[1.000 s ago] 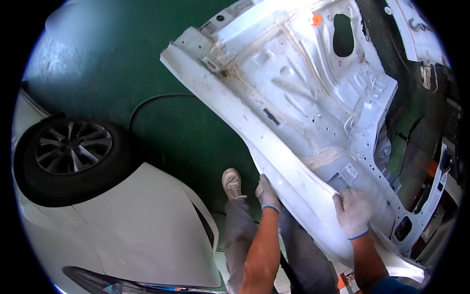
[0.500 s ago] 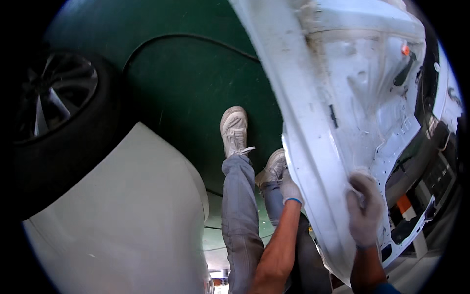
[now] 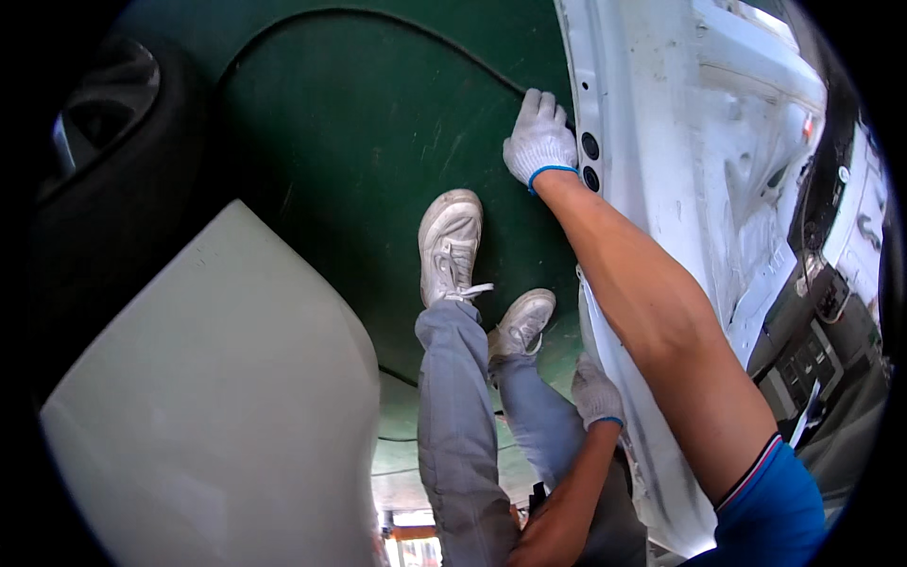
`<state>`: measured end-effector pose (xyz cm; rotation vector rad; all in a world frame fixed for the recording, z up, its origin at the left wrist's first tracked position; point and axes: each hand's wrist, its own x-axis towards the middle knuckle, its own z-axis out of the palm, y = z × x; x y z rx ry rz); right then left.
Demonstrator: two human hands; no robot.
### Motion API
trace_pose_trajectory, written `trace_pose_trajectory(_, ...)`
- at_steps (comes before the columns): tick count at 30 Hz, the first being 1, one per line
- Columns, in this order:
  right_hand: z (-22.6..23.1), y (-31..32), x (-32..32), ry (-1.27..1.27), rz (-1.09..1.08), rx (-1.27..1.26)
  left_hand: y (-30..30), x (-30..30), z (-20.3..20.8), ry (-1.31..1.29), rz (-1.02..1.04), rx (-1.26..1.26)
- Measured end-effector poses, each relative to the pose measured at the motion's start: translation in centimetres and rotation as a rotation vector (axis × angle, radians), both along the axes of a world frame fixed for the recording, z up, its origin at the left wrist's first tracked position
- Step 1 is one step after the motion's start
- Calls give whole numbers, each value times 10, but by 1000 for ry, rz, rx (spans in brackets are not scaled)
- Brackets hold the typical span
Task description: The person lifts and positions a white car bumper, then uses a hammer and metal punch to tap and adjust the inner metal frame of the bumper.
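Note:
A white bare-metal car body with a long sill runs down the right side. My right arm, in a blue sleeve, reaches across it. My right hand, in a white knit glove with a blue cuff, is beside the sill's outer edge, next to two black round plugs. Its back faces up and its fingers stretch forward, slightly apart, holding nothing that I can see. Lower down, my gloved left hand is closed at the near, lower edge of the white panel; its fingertips are partly hidden.
A loose wheel with a tire stands at the far left. Beside it lies a large pale curved body panel. A black hose curves over the green floor. My white shoes stand between panel and car body.
My right hand has left the sill's inner side and reached far forward to its outer edge. My left hand has shifted slightly nearer and to the right. The view has shifted.

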<state>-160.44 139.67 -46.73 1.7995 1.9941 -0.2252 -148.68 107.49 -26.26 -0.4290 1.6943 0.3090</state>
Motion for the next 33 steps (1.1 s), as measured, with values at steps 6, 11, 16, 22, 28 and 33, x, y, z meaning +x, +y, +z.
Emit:
trace_pose_trajectory(6, 0, -88, 17, 155, 62, -449, -11, -11, -9, -13, -370, 182)
trace_pose_trajectory(11, 23, -164, 38, -6, 118, -1019, -8, 4, -4, -67, -114, 143)
trace_pose_trajectory(16, -1, -251, 59, -441, 176, -1442, -41, 60, 23, -127, 260, 84)
trace_pose_trajectory(22, -26, -312, 100, -303, 27, -1307, -39, 39, 16, -190, 262, 100)
trace_pose_trajectory(28, 42, -287, 83, -277, 87, -1093, -28, 7, -5, -225, 221, 79)
trace_pose_trajectory(33, 86, -285, 60, -288, 54, -862, -19, -2, -18, -238, 174, 40)
